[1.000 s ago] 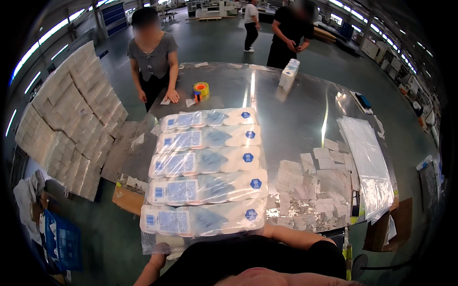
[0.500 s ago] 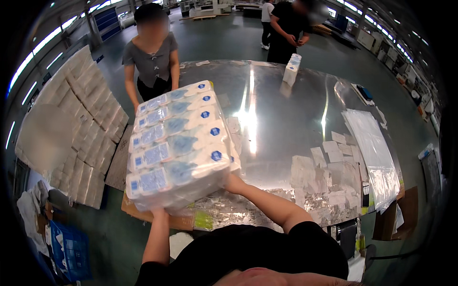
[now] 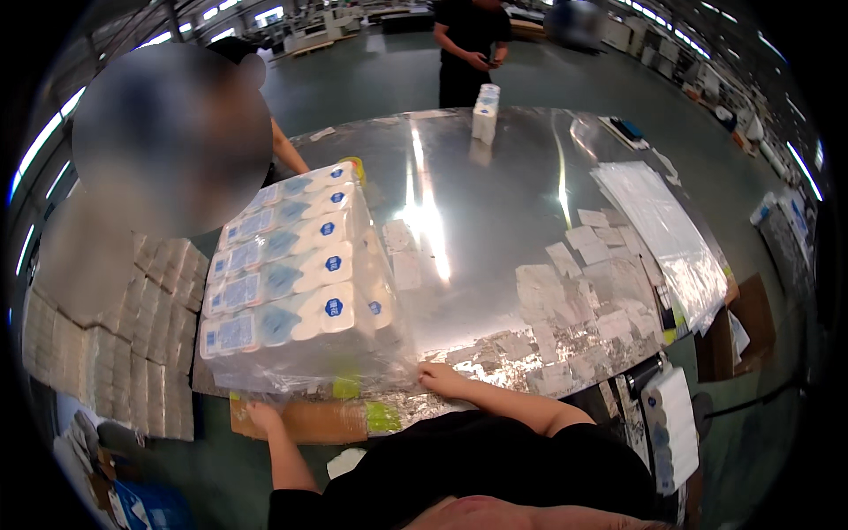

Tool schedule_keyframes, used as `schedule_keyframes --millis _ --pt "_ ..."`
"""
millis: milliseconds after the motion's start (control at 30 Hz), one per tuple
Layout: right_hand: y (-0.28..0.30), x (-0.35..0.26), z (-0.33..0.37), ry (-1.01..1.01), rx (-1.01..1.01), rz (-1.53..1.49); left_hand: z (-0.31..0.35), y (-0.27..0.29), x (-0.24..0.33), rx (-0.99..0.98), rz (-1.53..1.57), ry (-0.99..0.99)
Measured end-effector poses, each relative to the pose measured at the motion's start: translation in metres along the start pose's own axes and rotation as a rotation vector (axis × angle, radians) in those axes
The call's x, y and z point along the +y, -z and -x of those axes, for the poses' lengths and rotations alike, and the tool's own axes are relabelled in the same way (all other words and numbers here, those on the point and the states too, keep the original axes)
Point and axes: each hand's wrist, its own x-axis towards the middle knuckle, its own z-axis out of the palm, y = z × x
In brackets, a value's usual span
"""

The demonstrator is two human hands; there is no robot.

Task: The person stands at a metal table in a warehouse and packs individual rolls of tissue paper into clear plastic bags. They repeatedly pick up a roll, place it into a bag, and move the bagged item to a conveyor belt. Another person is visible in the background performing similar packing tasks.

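Observation:
A large bundle of paper roll packs [image 3: 281, 274] stands at the left of the metal table, white with blue marks, inside a clear plastic bag [image 3: 300, 371]. At the bundle's near right corner, my right hand [image 3: 444, 380] is closed on the edge of the bag. My left hand [image 3: 263, 418] is closed at the bag's near left edge, in front of a cardboard strip [image 3: 309, 422] along the table's front. The fingertips of both hands are small and partly hidden.
The metal table [image 3: 495, 212] carries scattered paper pieces [image 3: 583, 305], flat plastic bags [image 3: 662, 238] and one upright roll pack [image 3: 485, 115]. Stacked packs [image 3: 106, 353] stand left. One person is beyond the bundle, another [image 3: 473, 44] at the far side. A cardboard box [image 3: 746, 331] is at right.
The bundle has come down and sits flatter on the table. My hands have moved lower, toward the front edge, and slightly apart. The person on the left has leaned closer to the bundle.

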Motion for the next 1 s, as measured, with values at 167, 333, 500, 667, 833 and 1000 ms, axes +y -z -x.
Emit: schedule_keyframes --millis 167,333,500,667,833,1000 --pt "0.060 0.072 0.085 -0.214 0.434 0.070 0.028 0.017 -0.040 -0.098 0.014 0.226" --pt "0.143 0.121 0.150 -0.404 0.787 -0.157 0.087 -0.026 -0.017 -0.381 -0.146 -0.096" --pt "0.218 0.135 0.199 -0.483 0.959 -0.242 0.243 -0.029 0.115 -0.784 -0.048 -0.356" --pt "0.293 0.156 0.250 -0.400 1.068 0.089 0.345 -0.073 0.151 -1.093 0.046 -0.268" --pt "0.397 0.225 0.316 -0.486 1.276 0.161 0.395 -0.089 0.190 -1.198 0.113 -0.343" --pt "0.487 0.283 0.380 -0.747 1.397 0.314 0.430 -0.076 0.220 -1.181 0.118 -0.304"
